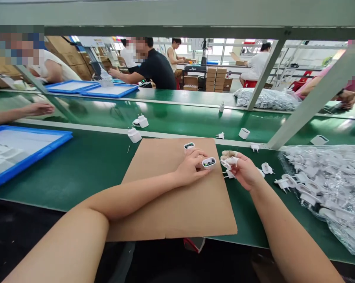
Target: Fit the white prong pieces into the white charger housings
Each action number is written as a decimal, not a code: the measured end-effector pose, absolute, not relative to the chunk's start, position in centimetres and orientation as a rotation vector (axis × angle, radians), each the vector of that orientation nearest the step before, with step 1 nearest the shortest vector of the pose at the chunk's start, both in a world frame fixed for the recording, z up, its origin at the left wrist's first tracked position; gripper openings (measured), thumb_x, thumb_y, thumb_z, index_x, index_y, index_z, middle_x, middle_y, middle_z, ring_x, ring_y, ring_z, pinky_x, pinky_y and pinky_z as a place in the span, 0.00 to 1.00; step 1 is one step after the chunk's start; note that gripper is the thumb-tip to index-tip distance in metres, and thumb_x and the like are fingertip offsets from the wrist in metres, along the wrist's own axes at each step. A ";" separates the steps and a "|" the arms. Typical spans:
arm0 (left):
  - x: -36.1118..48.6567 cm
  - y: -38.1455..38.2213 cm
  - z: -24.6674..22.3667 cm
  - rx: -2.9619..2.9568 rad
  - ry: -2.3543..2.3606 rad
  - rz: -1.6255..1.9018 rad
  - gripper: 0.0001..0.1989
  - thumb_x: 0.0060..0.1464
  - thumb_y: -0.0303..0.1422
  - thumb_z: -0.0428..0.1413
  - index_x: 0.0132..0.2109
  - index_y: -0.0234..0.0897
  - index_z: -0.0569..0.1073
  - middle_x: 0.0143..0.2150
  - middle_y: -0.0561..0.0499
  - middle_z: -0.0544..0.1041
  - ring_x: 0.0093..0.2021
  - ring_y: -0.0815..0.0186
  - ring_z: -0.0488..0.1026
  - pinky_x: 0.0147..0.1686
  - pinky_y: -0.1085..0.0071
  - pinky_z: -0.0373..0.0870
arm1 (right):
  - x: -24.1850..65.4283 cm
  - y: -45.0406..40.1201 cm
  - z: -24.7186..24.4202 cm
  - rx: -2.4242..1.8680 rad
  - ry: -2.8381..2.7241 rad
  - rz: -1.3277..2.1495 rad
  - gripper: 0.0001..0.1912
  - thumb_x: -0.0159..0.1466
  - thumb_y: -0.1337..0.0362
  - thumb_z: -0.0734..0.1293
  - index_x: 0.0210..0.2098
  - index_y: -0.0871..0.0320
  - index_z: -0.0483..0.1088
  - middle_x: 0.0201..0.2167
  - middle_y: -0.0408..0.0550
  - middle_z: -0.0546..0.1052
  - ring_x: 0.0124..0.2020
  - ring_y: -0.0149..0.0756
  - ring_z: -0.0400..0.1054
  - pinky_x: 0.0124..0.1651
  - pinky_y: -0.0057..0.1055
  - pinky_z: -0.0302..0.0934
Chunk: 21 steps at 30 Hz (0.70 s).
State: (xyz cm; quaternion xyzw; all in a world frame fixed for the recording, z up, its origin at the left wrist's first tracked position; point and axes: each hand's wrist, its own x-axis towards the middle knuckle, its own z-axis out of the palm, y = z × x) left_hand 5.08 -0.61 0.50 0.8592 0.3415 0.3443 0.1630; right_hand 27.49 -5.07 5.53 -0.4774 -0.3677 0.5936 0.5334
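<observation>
Over a brown cardboard sheet (171, 204), my left hand (192, 167) has its fingers closed round a white charger housing (209, 163) whose open end shows a circuit board. A second open housing (189, 146) stands just beyond my fingers, near the sheet's far edge. To the right of the sheet, my right hand (243, 167), with white covers on some fingertips, pinches a white plug cap (225, 163). Another plug piece (229, 174) with metal pins lies below those fingertips on the green bench (91, 165).
A clear bag of white plug caps (336, 188) lies at the right, with loose caps (267, 168) beside it. Assembled chargers (134, 135) sit beyond the sheet. A blue tray (30, 157) is at the left, near another person's hand (40, 108). Slanted metal posts (309, 94) cross the right side.
</observation>
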 end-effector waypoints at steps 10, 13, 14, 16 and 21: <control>5.1 -2.6 -0.5 2.471 0.967 0.855 0.13 0.56 0.42 0.65 0.46 0.42 0.80 0.62 0.46 0.75 0.70 0.47 0.62 0.69 0.44 0.56 | 27.2 -5.9 5.3 -1.146 -1.201 1.360 0.23 0.48 0.50 0.83 0.39 0.54 0.81 0.37 0.48 0.80 0.35 0.35 0.71 0.42 0.37 0.69; 5.0 -2.7 -0.3 2.438 0.945 0.873 0.14 0.59 0.45 0.64 0.47 0.43 0.80 0.62 0.47 0.75 0.71 0.48 0.61 0.71 0.45 0.53 | 27.0 -6.1 4.8 -1.278 -1.428 1.011 0.19 0.54 0.49 0.80 0.39 0.54 0.81 0.37 0.47 0.77 0.34 0.37 0.69 0.38 0.37 0.67; 4.9 -2.7 -0.2 2.427 0.943 0.869 0.14 0.59 0.45 0.63 0.48 0.44 0.81 0.61 0.47 0.76 0.71 0.49 0.61 0.71 0.45 0.53 | 26.9 -6.3 4.9 -1.305 -1.520 0.866 0.16 0.58 0.51 0.78 0.41 0.53 0.81 0.37 0.47 0.76 0.35 0.37 0.69 0.38 0.37 0.67; 4.9 -2.6 -0.2 2.404 0.944 0.855 0.14 0.60 0.45 0.63 0.48 0.45 0.81 0.61 0.47 0.77 0.71 0.48 0.61 0.72 0.45 0.52 | 26.7 -6.9 5.1 -1.328 -1.701 0.622 0.11 0.63 0.56 0.73 0.43 0.51 0.81 0.37 0.47 0.73 0.35 0.37 0.69 0.39 0.37 0.66; 4.9 -2.5 -0.1 2.381 0.928 0.833 0.13 0.60 0.44 0.63 0.48 0.45 0.82 0.61 0.47 0.76 0.71 0.47 0.60 0.71 0.45 0.52 | 25.9 -7.6 5.5 -1.302 -2.030 0.377 0.09 0.67 0.65 0.67 0.44 0.52 0.79 0.35 0.48 0.72 0.37 0.40 0.68 0.38 0.36 0.64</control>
